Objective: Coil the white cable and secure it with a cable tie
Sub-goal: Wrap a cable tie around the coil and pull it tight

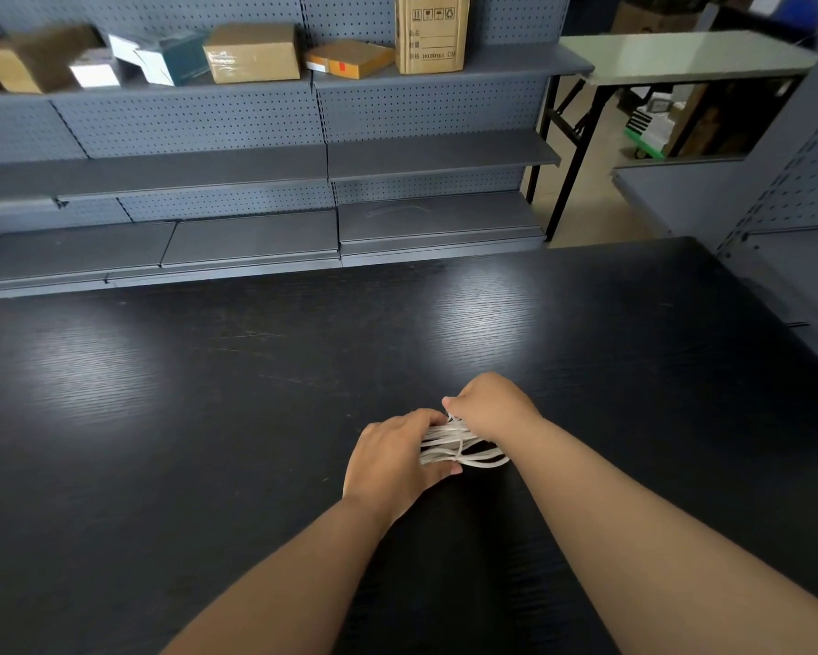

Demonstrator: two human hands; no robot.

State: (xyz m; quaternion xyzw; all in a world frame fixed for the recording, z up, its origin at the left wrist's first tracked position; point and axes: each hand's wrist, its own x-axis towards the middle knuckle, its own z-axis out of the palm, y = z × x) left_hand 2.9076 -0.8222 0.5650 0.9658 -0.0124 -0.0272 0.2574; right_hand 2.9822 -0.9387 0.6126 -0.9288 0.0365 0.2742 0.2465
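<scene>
I am looking down from the head camera at two bare forearms reaching forward over a dark wood-grain tabletop. The white cable is gathered into a flat bundle of several loops held between the hands, just above or on the tabletop, near the middle and towards me. Its long axis runs left to right. The left end disappears into the left hand, whose fingers curl over the loops with the thumb underneath, gripping them. The rounded right end pokes out free beneath the right wrist. The right hand sits just beyond and above the bundle, knuckles towards me and fingers curled, pinching a thin white strand that crosses the loops at about their middle. I cannot tell whether that strand is the cable tie or the cable's own tail. In my judgement the coiling is done and the binding is under way, so the next move depends on that crossing: the right hand is the nearer one to draw it tight while the left keeps the loops together. Behind the tabletop stands grey pegboard shelving with cardboard boxes on the top shelf, and a pale folding table at the far right.
</scene>
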